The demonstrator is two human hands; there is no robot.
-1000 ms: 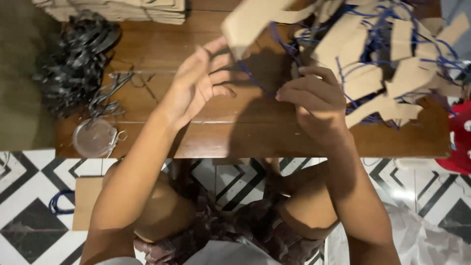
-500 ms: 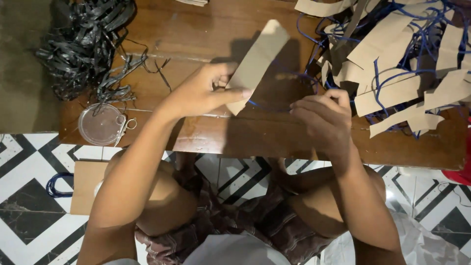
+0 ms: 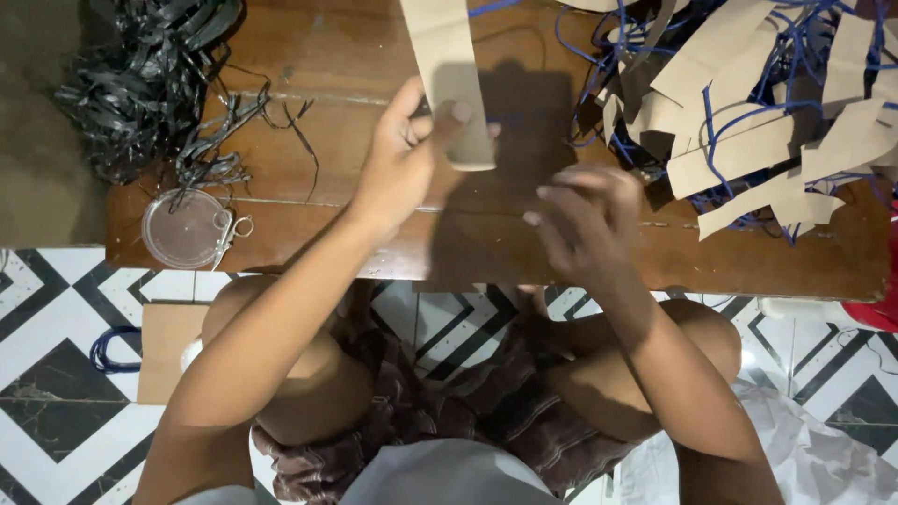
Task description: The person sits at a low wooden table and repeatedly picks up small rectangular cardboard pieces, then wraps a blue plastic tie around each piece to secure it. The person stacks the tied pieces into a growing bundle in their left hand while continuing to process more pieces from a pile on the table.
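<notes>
My left hand grips the lower end of a long tan paper strip, which stands up over the low wooden table. A thin blue cord trails from the strip near the top edge. My right hand hovers to the right of the strip with fingers loosely curled and nothing visible in it. A heap of tan paper pieces with blue cords lies just right of that hand.
A tangle of black cords fills the table's left end. A clear round lid lies near the front left edge. On the black-and-white tiled floor rests a brown paper bag with a blue handle.
The paper strip has turned from slanted to nearly upright and moved up the view. My right hand has dropped away from it, and the view has shifted over the table.
</notes>
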